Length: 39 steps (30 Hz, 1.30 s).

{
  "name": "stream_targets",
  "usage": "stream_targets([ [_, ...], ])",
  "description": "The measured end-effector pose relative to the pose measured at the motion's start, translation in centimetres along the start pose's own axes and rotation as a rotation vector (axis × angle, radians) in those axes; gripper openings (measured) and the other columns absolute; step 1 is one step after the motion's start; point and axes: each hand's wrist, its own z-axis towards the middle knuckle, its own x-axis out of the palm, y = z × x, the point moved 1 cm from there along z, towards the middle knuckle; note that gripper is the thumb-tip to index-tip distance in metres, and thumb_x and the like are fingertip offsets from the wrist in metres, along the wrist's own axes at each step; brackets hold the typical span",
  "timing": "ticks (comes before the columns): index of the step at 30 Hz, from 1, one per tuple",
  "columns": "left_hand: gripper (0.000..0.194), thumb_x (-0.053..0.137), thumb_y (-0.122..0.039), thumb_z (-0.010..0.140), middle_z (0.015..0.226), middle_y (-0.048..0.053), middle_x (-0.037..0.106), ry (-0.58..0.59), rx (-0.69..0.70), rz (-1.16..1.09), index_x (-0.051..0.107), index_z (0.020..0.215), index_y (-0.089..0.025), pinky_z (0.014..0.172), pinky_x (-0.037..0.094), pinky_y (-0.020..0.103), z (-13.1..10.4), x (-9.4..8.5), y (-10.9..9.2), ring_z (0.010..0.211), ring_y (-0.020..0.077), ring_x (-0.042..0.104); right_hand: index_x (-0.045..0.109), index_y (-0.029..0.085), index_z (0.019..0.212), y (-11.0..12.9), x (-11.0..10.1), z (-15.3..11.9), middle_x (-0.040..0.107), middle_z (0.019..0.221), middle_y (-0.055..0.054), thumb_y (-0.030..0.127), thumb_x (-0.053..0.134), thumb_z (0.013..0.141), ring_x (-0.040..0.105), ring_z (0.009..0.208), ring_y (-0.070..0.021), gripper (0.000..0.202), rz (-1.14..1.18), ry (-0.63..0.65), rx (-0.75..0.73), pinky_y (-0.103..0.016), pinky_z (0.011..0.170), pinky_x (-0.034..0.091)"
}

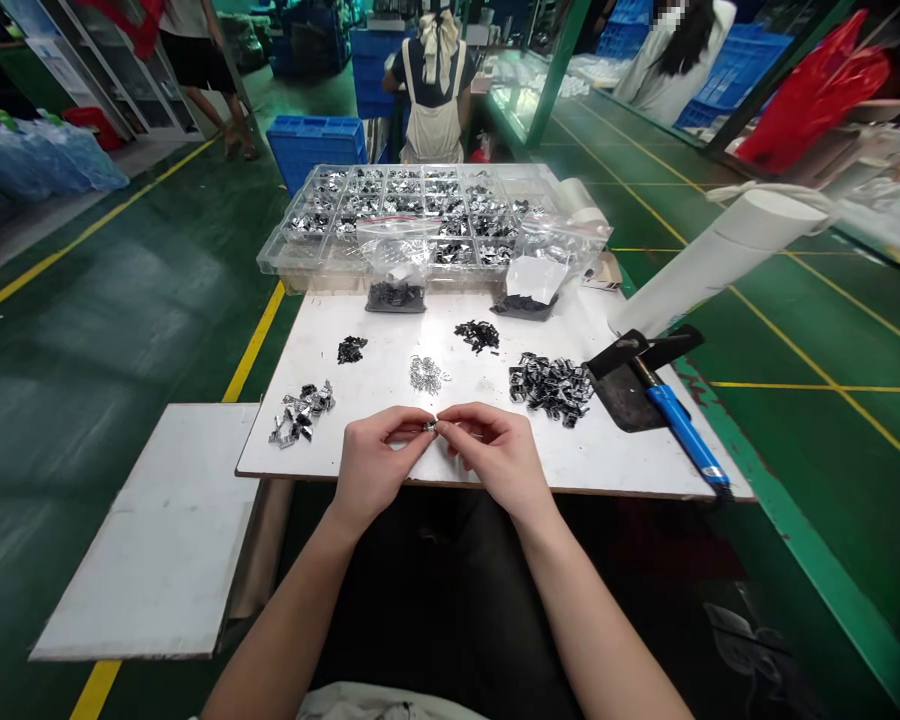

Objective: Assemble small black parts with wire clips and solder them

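My left hand (384, 450) and my right hand (495, 448) meet at the front edge of the white board (390, 455). Pinched between their fingertips is a small metal part (430, 426), too tiny to make out in detail. Just beyond the fingers lies a pile of small silvery pieces (426, 375). Shiny metal pieces (301, 412) are heaped to the left, and a larger heap of dark shiny clips (551, 388) sits to the right. Two small piles of black parts, one at the left (352, 349) and one nearer the middle (478, 336), lie farther back.
A clear compartment box (274, 250) full of parts stands at the back, with two plastic bags (396, 295) (526, 300) before it. At the right are a blue-handled tool (686, 432) and a white roll (720, 265). A lower white board (150, 530) is left. People are beyond.
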Motion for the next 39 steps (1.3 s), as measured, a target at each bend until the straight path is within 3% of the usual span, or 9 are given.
stream_targets([
  [18,0.012,0.067,-0.018,0.088,0.092,0.002,0.080,-0.009,0.189,0.205,0.077,0.094,-0.022,0.078,0.060,0.031,-0.35,0.08,0.36,0.081,0.0202,0.075,0.076,0.016,0.082,-0.28,-0.37,0.57,0.063,0.057,-0.001,0.042,0.085,0.067,0.053,0.051,-0.0128,0.031,0.040,0.067,0.061,-0.025,0.046,0.039],
  [39,0.011,0.072,-0.014,0.085,0.089,0.001,0.079,-0.020,0.237,0.159,0.076,0.094,-0.019,0.076,0.061,0.026,-0.35,0.21,0.35,0.078,0.0164,0.076,0.076,0.015,0.076,-0.20,-0.82,0.86,0.063,0.053,0.000,0.034,0.089,0.062,0.051,0.045,-0.0094,0.027,0.098,0.099,0.073,-0.022,0.044,0.041],
])
